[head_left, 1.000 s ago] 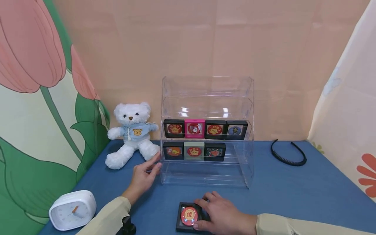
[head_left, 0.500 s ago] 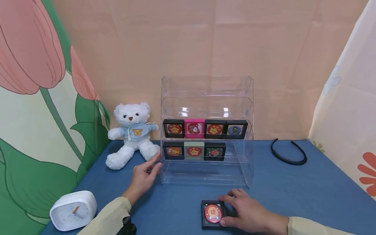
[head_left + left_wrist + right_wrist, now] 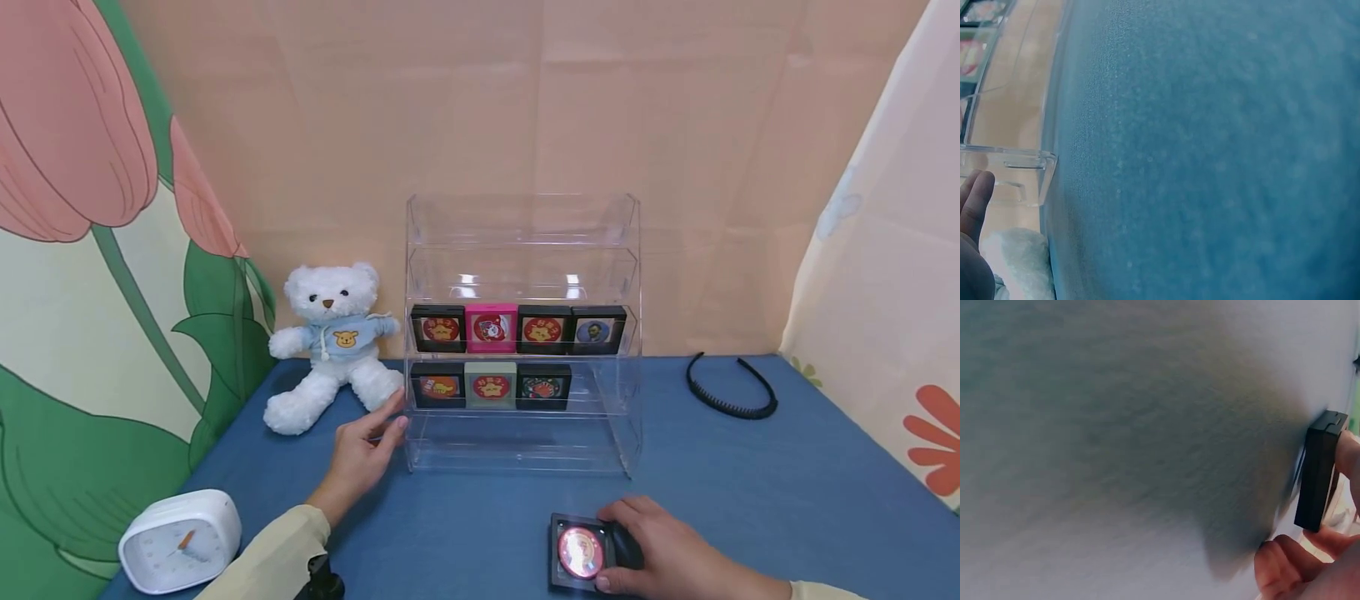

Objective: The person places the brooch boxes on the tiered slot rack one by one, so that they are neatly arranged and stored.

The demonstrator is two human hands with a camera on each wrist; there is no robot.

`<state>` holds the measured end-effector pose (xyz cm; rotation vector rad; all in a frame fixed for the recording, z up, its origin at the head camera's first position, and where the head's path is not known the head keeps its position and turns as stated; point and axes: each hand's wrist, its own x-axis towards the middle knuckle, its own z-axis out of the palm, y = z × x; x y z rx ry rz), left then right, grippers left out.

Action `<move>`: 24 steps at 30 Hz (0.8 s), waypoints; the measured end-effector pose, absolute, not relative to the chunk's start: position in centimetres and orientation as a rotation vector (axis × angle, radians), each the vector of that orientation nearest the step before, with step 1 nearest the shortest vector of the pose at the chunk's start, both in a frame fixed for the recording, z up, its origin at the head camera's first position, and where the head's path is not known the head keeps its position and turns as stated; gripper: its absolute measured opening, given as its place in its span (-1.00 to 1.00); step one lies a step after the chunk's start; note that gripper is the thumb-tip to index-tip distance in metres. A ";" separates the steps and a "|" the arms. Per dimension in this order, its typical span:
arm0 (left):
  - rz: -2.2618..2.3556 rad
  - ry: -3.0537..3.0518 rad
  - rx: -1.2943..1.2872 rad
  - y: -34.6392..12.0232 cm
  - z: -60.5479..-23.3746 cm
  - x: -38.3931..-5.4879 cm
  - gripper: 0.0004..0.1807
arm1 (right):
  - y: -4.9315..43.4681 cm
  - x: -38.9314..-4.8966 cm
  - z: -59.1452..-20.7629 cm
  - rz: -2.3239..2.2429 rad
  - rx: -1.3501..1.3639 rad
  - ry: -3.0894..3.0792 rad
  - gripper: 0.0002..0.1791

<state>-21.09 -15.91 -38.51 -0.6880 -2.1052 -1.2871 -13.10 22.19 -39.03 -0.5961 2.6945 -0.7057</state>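
Observation:
My right hand point(image 3: 667, 550) grips the right edge of a small black display box point(image 3: 562, 567) low on the table, thumb at the front. Under its clear cover is a round red badge point(image 3: 580, 552) with glare on it. In the right wrist view the black box point(image 3: 1316, 475) appears edge-on, slightly tilted, held by the fingers. My left hand point(image 3: 356, 458) has extended fingers at the left side of a clear acrylic tiered rack point(image 3: 517, 458). In the left wrist view the fingertips point(image 3: 982, 187) touch or nearly touch that side panel.
Several framed badge boxes, among them a pink one point(image 3: 491, 327) and a pale green one point(image 3: 491, 386), stand on two middle tiers. A white teddy bear point(image 3: 330, 350) sits left of the rack. A white clock point(image 3: 180, 542) stands front left, a black headband point(image 3: 731, 404) at right.
My right hand has slid the black display box to the right along the front of the table. The left hand has stayed at the rack. The head view has shifted slightly.

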 end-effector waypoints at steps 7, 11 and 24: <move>-1.286 -2.104 -0.691 -15.9 -38.5 -21.1 -0.55 | 23.2 -12.5 -39.1 -0.939 -0.709 2.640 -0.50; -1.295 -2.107 -0.685 -15.9 -38.5 -21.0 -0.54 | 23.5 -12.5 -39.4 -1.160 -0.829 2.545 -0.73; -1.293 -2.098 -0.687 -15.8 -38.3 -21.0 -0.55 | 23.5 -14.9 -34.5 -1.149 -0.917 3.033 -0.94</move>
